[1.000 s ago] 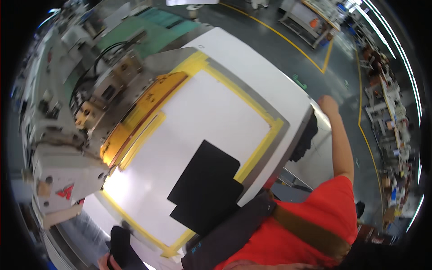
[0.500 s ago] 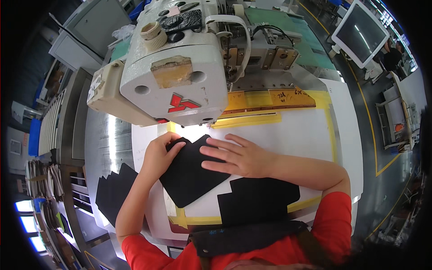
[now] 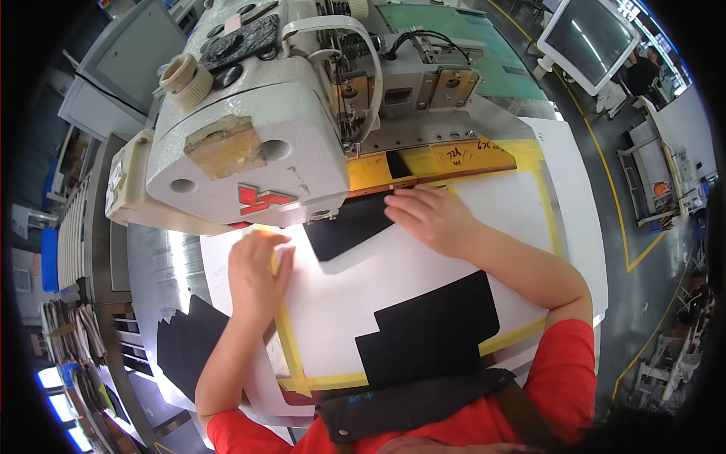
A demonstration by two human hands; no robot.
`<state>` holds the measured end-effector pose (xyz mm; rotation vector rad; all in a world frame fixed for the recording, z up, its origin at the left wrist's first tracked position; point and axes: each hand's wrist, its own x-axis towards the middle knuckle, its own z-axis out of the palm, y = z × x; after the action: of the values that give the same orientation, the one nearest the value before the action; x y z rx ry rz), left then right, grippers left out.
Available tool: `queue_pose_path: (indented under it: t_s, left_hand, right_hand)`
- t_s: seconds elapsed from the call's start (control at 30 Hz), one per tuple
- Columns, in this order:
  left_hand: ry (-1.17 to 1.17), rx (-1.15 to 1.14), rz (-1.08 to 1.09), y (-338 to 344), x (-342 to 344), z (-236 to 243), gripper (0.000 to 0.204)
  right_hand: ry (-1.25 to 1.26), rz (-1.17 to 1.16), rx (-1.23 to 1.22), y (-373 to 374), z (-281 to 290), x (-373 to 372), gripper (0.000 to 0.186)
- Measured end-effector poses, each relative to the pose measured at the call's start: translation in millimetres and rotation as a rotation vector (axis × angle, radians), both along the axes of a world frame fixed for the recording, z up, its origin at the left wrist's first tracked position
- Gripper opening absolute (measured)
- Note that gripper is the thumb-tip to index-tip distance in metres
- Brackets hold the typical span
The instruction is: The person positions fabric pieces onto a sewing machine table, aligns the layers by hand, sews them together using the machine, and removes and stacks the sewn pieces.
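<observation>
My right hand [image 3: 429,218] rests its extended fingertips on a black fabric piece [image 3: 344,236], which lies tucked along the yellow guide bar [image 3: 488,159] beneath the white machine head [image 3: 227,144]. My left hand [image 3: 255,276] is just left of that piece, fingers loosely curved and apart from the thumb, with nothing visible in it. A second, stepped black piece [image 3: 427,329] lies nearer me on the white board with yellow tape [image 3: 355,303]. More black pieces [image 3: 189,352] sit on the steel surface [image 3: 155,257] at the left.
A monitor [image 3: 586,41] stands at the back right, near another person [image 3: 641,76] in dark clothing. A metal trolley [image 3: 646,185] is beside the yellow floor line at the right. Stacked flat sheets [image 3: 68,333] and racks fill the left side.
My view has swung round to the machine. Since half a second ago the black piece has moved forward to the guide bar; my left hand has released it and my right hand shifted forward.
</observation>
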<state>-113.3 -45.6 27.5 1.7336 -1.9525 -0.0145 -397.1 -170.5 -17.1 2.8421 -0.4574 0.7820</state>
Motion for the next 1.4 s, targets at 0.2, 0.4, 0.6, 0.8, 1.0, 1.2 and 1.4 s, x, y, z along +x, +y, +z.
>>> queue_pose_path:
  t_s: [0.2, 0.4, 0.6, 0.8, 1.0, 1.2, 1.4]
  left_hand:
    - [-0.085, 0.104, -0.456, -0.8, -66.7, -4.8, 0.048]
    - [-0.169, 0.122, -0.368, -30.2, -84.8, -13.2, 0.067]
    - [-0.198, 0.117, -0.345, -27.4, -82.1, -15.7, 0.070]
    - [-0.221, 0.093, -0.323, -38.9, -81.4, -18.3, 0.069]
    - [-0.215, 0.088, -0.335, -38.2, -80.3, -18.8, 0.067]
    - [-0.212, 0.095, -0.345, -34.4, -79.8, -19.1, 0.063]
    - [-0.242, 0.069, -0.254, -22.2, -81.9, -19.3, 0.063]
  right_hand:
    - [0.049, -0.314, 0.187, 31.4, 7.3, -28.0, 0.047]
    - [0.142, -0.362, 0.349, 33.6, 15.2, -20.7, 0.068]
    - [0.152, -0.339, 0.302, 41.2, 12.9, -25.0, 0.070]
    - [0.159, -0.370, 0.355, 27.6, 12.1, -20.6, 0.071]
    - [0.162, -0.368, 0.362, 29.8, 10.1, -26.1, 0.071]
    - [0.189, -0.385, 0.372, 44.5, 13.7, -30.2, 0.070]
    - [0.189, -0.392, 0.337, 44.9, 13.9, -28.3, 0.068]
